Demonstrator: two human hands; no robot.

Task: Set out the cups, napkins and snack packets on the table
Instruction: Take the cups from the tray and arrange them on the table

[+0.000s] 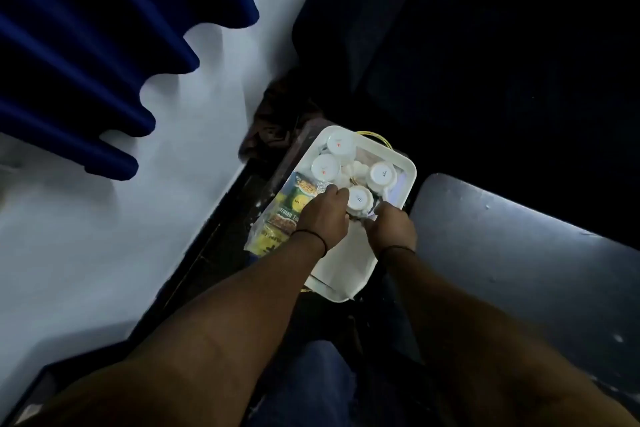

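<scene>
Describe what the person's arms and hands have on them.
Both forearms are bare, with no sleeves in view. The left hand has a thin dark band round its wrist, and the right hand has a matching thin dark band. No gloves, rings or watch are visible.

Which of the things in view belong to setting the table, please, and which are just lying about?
Belong to the job:
white cups, upside down
snack packets
white tray
left hand and right hand at the nearest cup

Just lying about:
blue curtain
grey seat

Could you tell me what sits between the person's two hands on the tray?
In the head view, an upturned white cup sits between the left hand and right hand.
</scene>
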